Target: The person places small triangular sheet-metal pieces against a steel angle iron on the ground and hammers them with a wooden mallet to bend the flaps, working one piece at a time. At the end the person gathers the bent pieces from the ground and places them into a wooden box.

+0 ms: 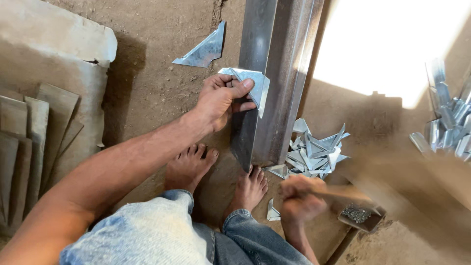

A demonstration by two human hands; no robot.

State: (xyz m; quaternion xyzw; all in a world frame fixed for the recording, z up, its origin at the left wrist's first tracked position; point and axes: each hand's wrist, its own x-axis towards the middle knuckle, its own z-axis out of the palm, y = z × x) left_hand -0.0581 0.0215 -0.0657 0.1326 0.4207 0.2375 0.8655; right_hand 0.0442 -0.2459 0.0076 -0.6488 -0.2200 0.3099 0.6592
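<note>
Steel angle bar (274,73) is the landmark, lying on the dirt floor. Left of it: stacked flat boards (29,132), then a loose triangular sheet-metal piece (203,49). Left hand (221,100) has fingers closed on a folded galvanised piece (252,83), seated against the bar's edge. Right of the bar: heap of bent pieces (314,152); right hand (299,196), blurred, wrapped round a hammer (360,213). I'd keep the piece flush, thumb clear of the strike

Flat boards (29,132) lean at left; a loose metal triangle (203,49) lies on dirt.
</note>
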